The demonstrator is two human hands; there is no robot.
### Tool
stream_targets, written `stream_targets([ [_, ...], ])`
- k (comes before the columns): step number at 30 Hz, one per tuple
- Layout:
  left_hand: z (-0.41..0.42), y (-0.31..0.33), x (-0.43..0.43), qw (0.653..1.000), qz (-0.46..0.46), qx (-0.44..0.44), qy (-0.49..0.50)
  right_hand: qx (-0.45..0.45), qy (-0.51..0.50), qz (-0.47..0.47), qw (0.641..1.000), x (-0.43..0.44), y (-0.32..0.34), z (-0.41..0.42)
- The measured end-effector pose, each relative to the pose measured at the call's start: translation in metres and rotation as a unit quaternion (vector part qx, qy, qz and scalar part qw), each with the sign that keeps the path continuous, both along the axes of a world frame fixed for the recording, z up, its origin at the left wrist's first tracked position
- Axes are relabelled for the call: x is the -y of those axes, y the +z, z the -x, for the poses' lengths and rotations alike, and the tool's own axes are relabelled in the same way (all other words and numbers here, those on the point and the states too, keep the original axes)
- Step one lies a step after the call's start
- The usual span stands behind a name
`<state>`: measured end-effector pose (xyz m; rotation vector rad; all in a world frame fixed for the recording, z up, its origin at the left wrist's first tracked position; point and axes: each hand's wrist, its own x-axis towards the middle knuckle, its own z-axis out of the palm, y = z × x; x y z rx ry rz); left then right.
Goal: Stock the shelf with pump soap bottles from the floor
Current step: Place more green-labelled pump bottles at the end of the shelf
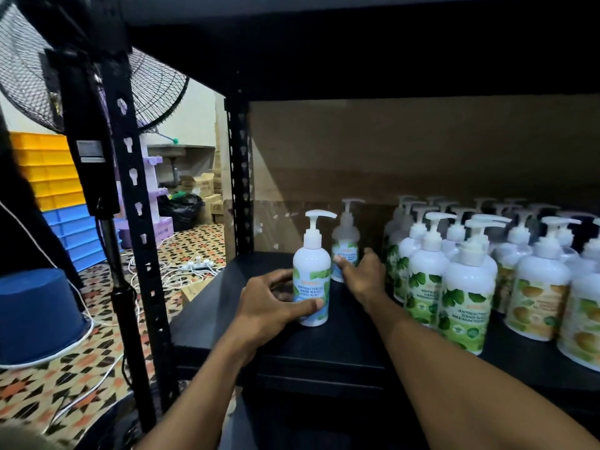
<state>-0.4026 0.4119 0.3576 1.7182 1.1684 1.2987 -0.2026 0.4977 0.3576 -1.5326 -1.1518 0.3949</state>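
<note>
Black shelf [324, 349] lies under your hands. Your left hand [276, 303] wraps thumb and fingers round the lower half of the front bottle [311, 271], which stands upright near the shelf's front. Your right hand [363, 274] holds the rear bottle [345, 245] just behind it, thumb on the label. Rows of green-label bottles [461, 287] stand to the right. Patterned floor [201, 241] shows left of the rack post [139, 222].

On the shelf [214, 297] in front of you, the near bottle [312, 274] stands toward the left end. The far bottle [344, 251] stands just behind it, at 1 o'clock. The bottle block [467, 287] stands in rows at 3 o'clock of both, apart from them. At 9 o'clock, beyond the shelf post [141, 222], the bucket [39, 316] sits on the floor [97, 368]. The crate stack [52, 183] stands behind the bucket, at 12 o'clock.
</note>
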Motion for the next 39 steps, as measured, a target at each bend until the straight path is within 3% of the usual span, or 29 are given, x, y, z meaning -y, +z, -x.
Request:
stream_targets([
  [5, 0.0, 0.0, -0.002, 1.0, 0.002, 0.013, -0.011, -0.015, -0.014, 0.028, 0.999, -0.023, 0.003, -0.007],
  [15, 0.0, -0.003, -0.006, 1.0, 0.008, 0.018, -0.01, 0.051, -0.013, 0.07, 0.996, -0.041, 0.005, -0.016],
  [32, 0.002, -0.004, -0.008, 1.0, -0.021, -0.001, 0.015, 0.07, -0.007, 0.084, 0.994, -0.016, 0.007, -0.007],
  [35, 0.002, -0.002, -0.007, 0.999, -0.03, -0.006, 0.015, 0.106, -0.007, 0.1, 0.989, 0.005, 0.005, -0.004],
  [39, 0.002, 0.001, -0.001, 0.999, -0.032, -0.018, 0.007, 0.223, 0.052, 0.139, 0.963, 0.049, 0.003, -0.004],
])
